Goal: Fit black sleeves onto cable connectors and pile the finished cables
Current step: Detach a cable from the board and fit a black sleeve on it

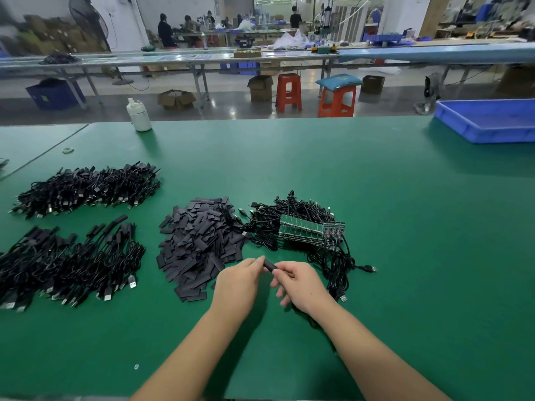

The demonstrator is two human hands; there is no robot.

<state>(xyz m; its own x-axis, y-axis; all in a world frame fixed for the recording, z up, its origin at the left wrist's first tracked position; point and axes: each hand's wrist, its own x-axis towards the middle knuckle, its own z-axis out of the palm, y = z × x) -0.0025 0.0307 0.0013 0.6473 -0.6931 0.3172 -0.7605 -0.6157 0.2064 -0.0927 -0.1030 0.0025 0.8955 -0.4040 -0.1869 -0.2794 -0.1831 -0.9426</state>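
Note:
My left hand (pixel 238 282) and my right hand (pixel 299 283) meet over the green table (pixel 376 198), both pinching one black sleeve (pixel 269 265) between them. A cable runs down under my right hand. A heap of loose black sleeves (pixel 199 244) lies just beyond my left hand. Behind my right hand sits a tangle of black cables (pixel 292 218) with green circuit boards (pixel 307 231) on top. Two piles of black cables lie at the left, one nearer (pixel 66 264) and one farther back (pixel 86 188).
A blue plastic tray (pixel 489 120) stands at the table's far right corner. A white bottle (pixel 139 114) stands at the far edge. Beyond are red stools (pixel 288 92), cardboard boxes, long benches and several people working.

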